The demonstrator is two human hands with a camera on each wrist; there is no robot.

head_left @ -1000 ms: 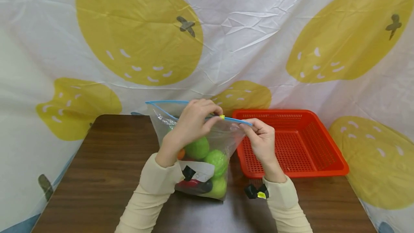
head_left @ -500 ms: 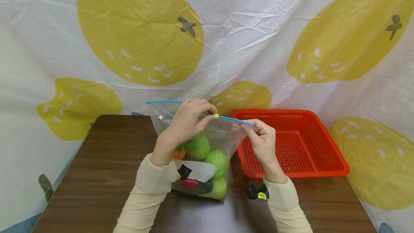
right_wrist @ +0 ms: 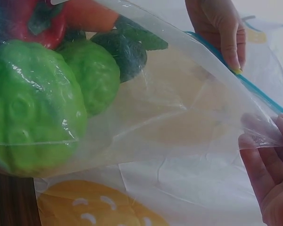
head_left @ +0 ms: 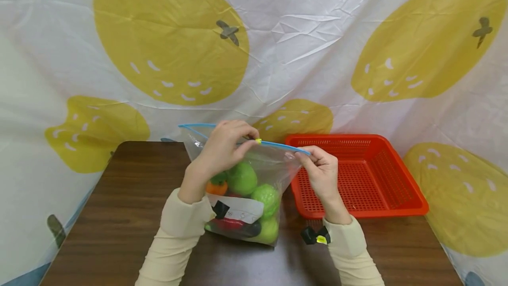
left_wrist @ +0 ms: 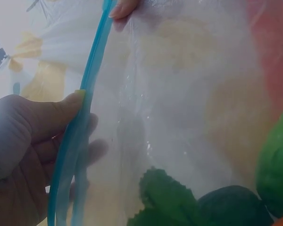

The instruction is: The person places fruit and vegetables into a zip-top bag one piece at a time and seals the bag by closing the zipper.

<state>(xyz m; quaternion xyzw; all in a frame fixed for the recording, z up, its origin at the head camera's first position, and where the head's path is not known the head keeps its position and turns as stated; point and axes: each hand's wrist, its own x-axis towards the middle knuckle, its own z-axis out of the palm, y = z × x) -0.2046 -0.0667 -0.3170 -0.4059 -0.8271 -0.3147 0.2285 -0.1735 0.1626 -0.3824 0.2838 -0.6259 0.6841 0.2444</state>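
Note:
A clear slider bag (head_left: pixel 274 162) with a blue zip edge (head_left: pixel 283 146) stands on the table, filled with green, red and orange produce. My left hand (head_left: pixel 222 147) pinches the small yellow slider (head_left: pixel 258 141) partway along that edge. Right of the slider the two blue strips lie together; to its left they spread apart. At the bag's right top corner my right hand (head_left: pixel 323 171) pinches the end of the zip. Through the plastic show round green fruits (right_wrist: pixel 33 103), a red pepper (right_wrist: pixel 35 23), an orange one (head_left: pixel 216 186) and a dark green one (left_wrist: pixel 233 207).
A red plastic basket (head_left: pixel 397 212) stands behind and right of the bag, partly behind my right hand. The brown wooden table (head_left: pixel 131 197) extends to the left. A white cloth (head_left: pixel 301 34) with yellow fruit prints hangs behind it.
My left hand has drawn the yellow slider leftward along the zip, and the joined stretch of blue edge has grown longer. The right hand stays at the corner. More of the orange produce shows.

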